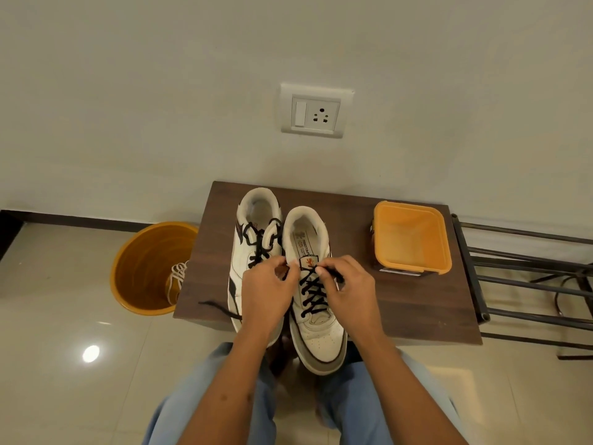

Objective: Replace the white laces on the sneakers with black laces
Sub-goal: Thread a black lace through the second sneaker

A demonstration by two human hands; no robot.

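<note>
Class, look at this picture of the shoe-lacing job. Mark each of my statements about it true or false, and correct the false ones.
1. Both sneakers carry black laces. True: left sneaker, right sneaker.
2. The orange container on the table holds white laces. False: it looks empty.
3. A white lace lies in the orange bucket. True.
4. The right hand rests idle. False: it pinches the black lace.

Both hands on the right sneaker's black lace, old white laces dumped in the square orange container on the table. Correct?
Not quite. The head view shows the white laces in the round orange bucket on the floor, not the square orange container. Both hands, left and right, do work the right sneaker's black lace.
</note>
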